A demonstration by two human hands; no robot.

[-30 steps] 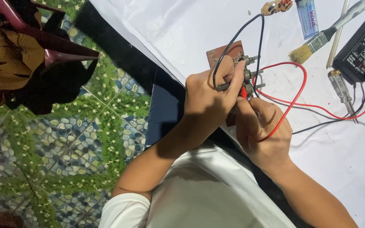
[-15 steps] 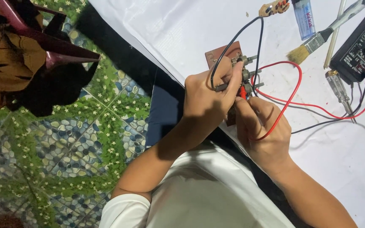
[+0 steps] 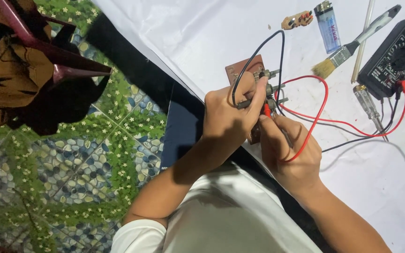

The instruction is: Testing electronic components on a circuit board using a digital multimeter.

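A brown circuit board [image 3: 243, 71] with several metal knob shafts lies on the white sheet. My left hand [image 3: 230, 115] pinches a black test probe [image 3: 245, 103] against the shafts, its black lead looping upward. My right hand [image 3: 290, 152] holds a red test probe [image 3: 267, 110] with its tip at the same spot, and the red lead [image 3: 322, 100] curls away to the right. Both leads run to a black multimeter [image 3: 392, 58] at the far right.
A paintbrush [image 3: 352, 44], a blue lighter [image 3: 327, 26], a clear-handled screwdriver [image 3: 366, 103] and a small component [image 3: 296, 19] lie on the white sheet [image 3: 188, 33]. A dark red plastic chair [image 3: 48, 51] draped with brown cloth stands at left on a pebble-and-leaf patterned floor [image 3: 71, 164].
Both hands hold the probes on the board much as before; the view has shifted only slightly.
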